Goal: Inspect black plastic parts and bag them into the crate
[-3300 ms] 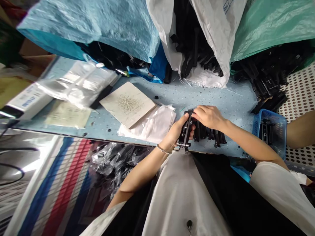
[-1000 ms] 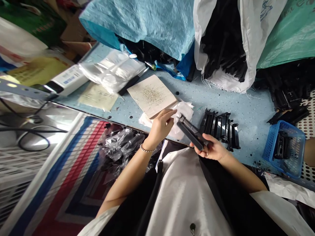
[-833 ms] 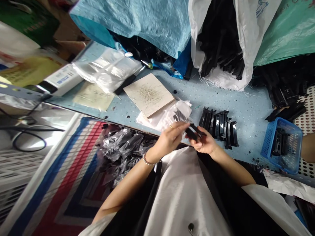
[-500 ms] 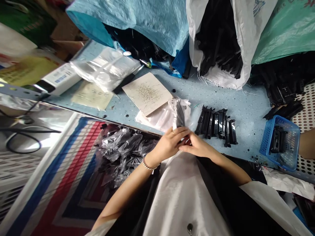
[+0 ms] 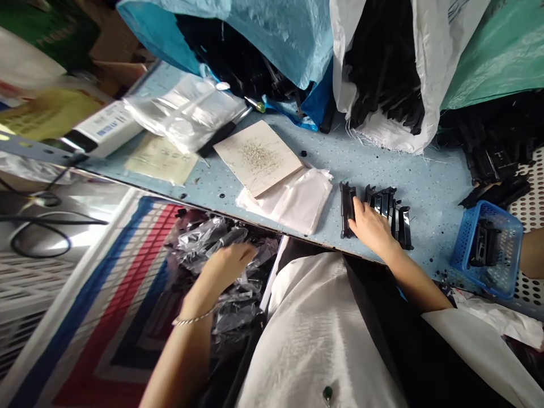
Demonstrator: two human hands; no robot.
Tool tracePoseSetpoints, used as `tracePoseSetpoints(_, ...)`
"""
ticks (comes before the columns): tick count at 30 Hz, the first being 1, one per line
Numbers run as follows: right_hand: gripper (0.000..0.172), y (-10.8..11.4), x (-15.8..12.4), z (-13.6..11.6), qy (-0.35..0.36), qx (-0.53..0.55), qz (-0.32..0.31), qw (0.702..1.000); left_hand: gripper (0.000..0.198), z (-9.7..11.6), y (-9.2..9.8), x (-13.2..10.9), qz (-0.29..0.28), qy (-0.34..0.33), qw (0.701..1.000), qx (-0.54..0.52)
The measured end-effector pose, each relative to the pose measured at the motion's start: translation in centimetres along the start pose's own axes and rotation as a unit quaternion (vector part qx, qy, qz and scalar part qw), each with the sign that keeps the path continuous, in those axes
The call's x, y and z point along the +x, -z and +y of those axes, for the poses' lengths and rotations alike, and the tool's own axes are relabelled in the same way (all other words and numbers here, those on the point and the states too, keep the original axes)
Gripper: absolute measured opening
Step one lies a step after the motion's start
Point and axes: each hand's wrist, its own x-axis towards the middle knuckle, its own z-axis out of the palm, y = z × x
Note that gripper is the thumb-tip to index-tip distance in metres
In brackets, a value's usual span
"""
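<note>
My right hand (image 5: 373, 228) lies on a row of black plastic parts (image 5: 393, 212) on the blue table (image 5: 429, 181). Its fingers are spread over the row, and the leftmost part (image 5: 346, 208) stands a little apart beside my thumb. My left hand (image 5: 227, 265) is below the table edge, on a heap of parts in clear bags (image 5: 204, 241). Its fingertips are buried among the bags, so what they hold is hidden.
A stack of flat clear bags (image 5: 293, 198) and a tan card with small metal bits (image 5: 259, 156) lie left of the row. A blue basket (image 5: 487, 246) is at the right, with another person's arm (image 5: 533, 252) beside it. Blue (image 5: 263, 28), white (image 5: 425, 68) and green (image 5: 497, 51) sacks line the back.
My hands slid a black part into a clear bag at the table edge. The left hand has since dropped to the heap of bagged parts and the right has moved back onto the row.
</note>
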Motion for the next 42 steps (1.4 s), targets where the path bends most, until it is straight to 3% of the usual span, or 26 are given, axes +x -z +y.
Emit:
tracePoseSetpoints(2,0.061,0.0,0.1,-0.2,-0.019,0.026,-0.028,0.999,0.033,4.9,-1.2,2.9,0.102,-0.089,0.990,-0.050)
tracePoseSetpoints(4,0.064,0.1,0.3,0.2,-0.044,0.057,-0.054,0.996,0.031,9.2,-2.5,5.8,0.163,-0.160,0.973,-0.040)
tracePoseSetpoints(6,0.063,0.2,0.5,1.1,-0.066,0.120,-0.060,0.989,0.025,11.7,-3.3,8.3,0.174,-0.174,0.969,-0.014)
tracePoseSetpoints(8,0.059,0.2,0.8,2.2,-0.080,0.242,-0.048,0.966,0.017,12.2,-3.3,10.2,0.163,-0.141,0.975,-0.047)
tracePoseSetpoints(10,0.052,0.0,1.0,2.9,-0.078,0.423,-0.047,0.902,0.017,11.4,-2.5,11.4,0.138,-0.085,0.975,-0.153)
tracePoseSetpoints(13,0.043,-0.3,1.6,2.3,-0.057,0.676,-0.089,0.729,0.028,9.8,-1.0,11.8,0.057,-0.015,0.940,-0.337)
tracePoseSetpoints(15,0.044,-0.5,2.4,0.7,-0.048,0.764,-0.131,0.630,0.028,9.4,-0.6,11.7,0.015,0.005,0.913,-0.408)
tracePoseSetpoints(17,0.045,-0.7,3.5,-1.3,-0.040,0.806,-0.165,0.566,0.023,9.7,-0.7,11.5,0.004,0.005,0.899,-0.439)
tracePoseSetpoints(19,0.045,-1.2,4.6,-3.2,-0.040,0.828,-0.189,0.526,0.019,10.1,-1.1,11.2,0.010,-0.012,0.892,-0.451)
tracePoseSetpoints(21,0.042,-1.9,5.5,-4.2,-0.051,0.840,-0.190,0.506,0.015,10.3,-1.1,10.8,0.040,-0.048,0.890,-0.452)
tracePoseSetpoints(23,0.040,-2.6,6.1,-4.1,-0.069,0.843,-0.165,0.508,0.007,10.1,-0.7,10.4,0.109,-0.101,0.903,-0.404)
tracePoseSetpoints(24,0.039,-3.0,6.2,-3.7,-0.079,0.841,-0.150,0.513,0.003,9.8,-0.4,10.2,0.147,-0.136,0.914,-0.352)
tracePoseSetpoints(26,0.040,-3.4,6.0,-2.5,-0.095,0.836,-0.127,0.526,0.019,9.3,0.3,9.9,0.193,-0.204,0.935,-0.218)
tracePoseSetpoints(29,0.040,-3.3,4.9,-0.7,-0.112,0.821,-0.103,0.550,0.035,8.9,0.6,9.9,0.179,-0.259,0.945,-0.088)
tracePoseSetpoints(32,0.034,-2.6,2.6,0.5,-0.118,0.806,-0.077,0.575,0.042,9.4,0.5,10.0,0.178,-0.255,0.946,-0.095)
tracePoseSetpoints(34,0.032,-2.0,0.8,0.7,-0.119,0.801,-0.112,0.576,0.044,9.9,0.3,9.8,0.187,-0.248,0.943,-0.118)
tracePoseSetpoints(36,0.031,-1.7,-0.7,0.4,-0.126,0.802,-0.194,0.551,0.046,10.4,0.0,9.4,0.187,-0.257,0.939,-0.131)
tracePoseSetpoints(39,0.031,-2.0,-1.0,-1.1,-0.141,0.809,-0.304,0.484,0.054,10.6,-0.4,8.5,0.189,-0.292,0.929,-0.128)
tracePoseSetpoints(42,0.026,-2.9,0.1,-2.4,-0.160,0.832,-0.293,0.443,0.062,10.1,-1.1,8.0,0.207,-0.297,0.922,-0.136)
